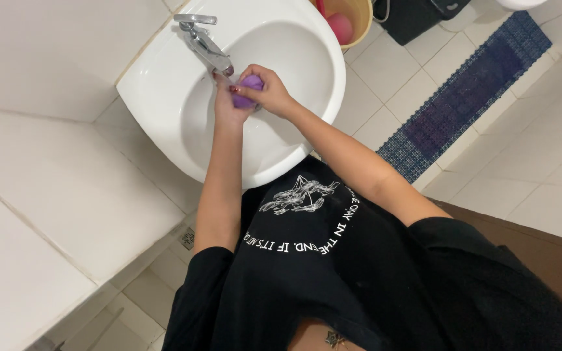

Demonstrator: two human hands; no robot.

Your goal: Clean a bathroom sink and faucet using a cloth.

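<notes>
Both my hands meet over the white sink basin, just under the spout of the chrome tap. Between them is a small purple object, soft-looking, perhaps a cloth or sponge. My left hand cups it from below and the side. My right hand closes over it from above, fingers curled round it. Most of the purple object is hidden by my fingers. I cannot tell whether water is running.
White tiled wall panels lie to the left of the sink. A yellow bucket with a pink item stands beyond the basin. A dark blue mat lies on the white floor tiles at right. A floor drain sits below the sink.
</notes>
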